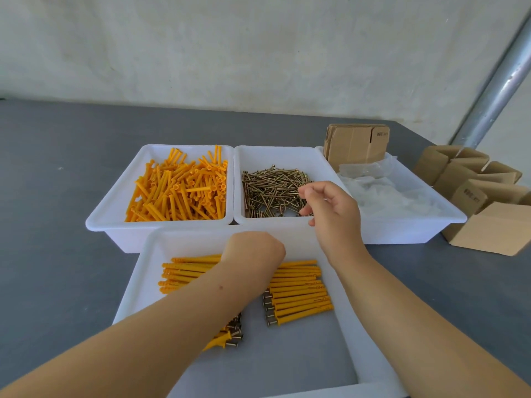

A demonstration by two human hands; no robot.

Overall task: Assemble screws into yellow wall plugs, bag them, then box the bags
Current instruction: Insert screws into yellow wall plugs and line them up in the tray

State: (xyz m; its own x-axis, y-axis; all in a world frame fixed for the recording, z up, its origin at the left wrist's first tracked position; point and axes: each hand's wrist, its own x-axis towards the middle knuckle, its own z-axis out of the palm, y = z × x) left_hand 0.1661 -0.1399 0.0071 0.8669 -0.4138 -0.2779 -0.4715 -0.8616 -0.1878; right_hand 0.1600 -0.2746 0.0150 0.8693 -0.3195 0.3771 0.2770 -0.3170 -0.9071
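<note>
Closest in, the near tray holds the finished plugs with screw heads poking out, lying in rows, and the left hand sits knuckles-up over the 12 o'clock end of them, so you can't really tell what its fingers are doing. A bit further out at 1 o'clock the right hand hovers at the screw tray, fingers loosely curled, maybe pinching something, can't tell. Loose plugs sit at 11, screws at 12, bags and boxes further right.
</note>
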